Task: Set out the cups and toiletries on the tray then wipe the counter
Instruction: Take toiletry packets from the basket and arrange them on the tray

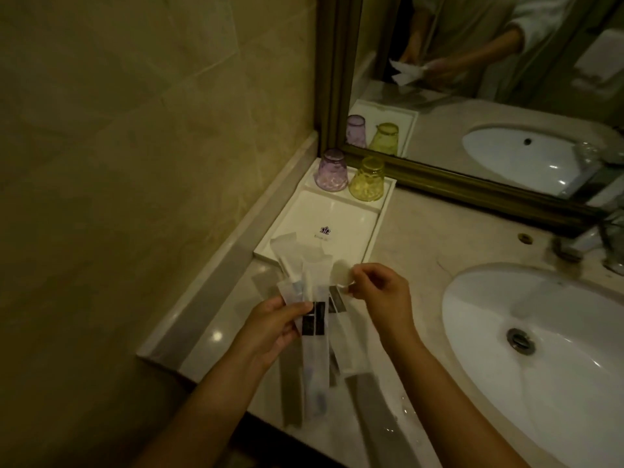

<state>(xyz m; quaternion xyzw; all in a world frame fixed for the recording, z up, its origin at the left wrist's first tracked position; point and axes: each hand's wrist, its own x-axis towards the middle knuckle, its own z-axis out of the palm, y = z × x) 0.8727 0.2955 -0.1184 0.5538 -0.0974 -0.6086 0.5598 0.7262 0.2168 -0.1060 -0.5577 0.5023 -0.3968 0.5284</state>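
Left hand (270, 324) grips a fanned bundle of toiletry sachets (312, 319) — thumb across the front over the dark printed labels, fingers curled behind; sachets are long, translucent-white, held above the counter (422, 238) near its front edge; long axes run roughly near-to-far, far ends splaying toward the tray (374, 231), near ends hanging down toward the person; exact count of sachets cannot be told, edges overlap and blur; right hand (378, 292) pinches the upper edge of one small clear packet (341, 276) between thumb and forefinger, remaining fingers curled in; this packet sits just right of the bundle, touching or overlapping it — cannot tell which; white rectangular tray lies on the counter against the side wall ledge, long axis running toward the mirror (489, 79); its large near compartment shows a small printed logo; far narrow compartment holds two cups, mouth down: purple cup (331, 170) to the left, yellow cup (367, 180) to the right, just beside each other; white sink basin (540, 349) at right, set in the counter; faucet (594, 241) at the far right edge, partly cut off; water droplets visible on the counter near the front edge
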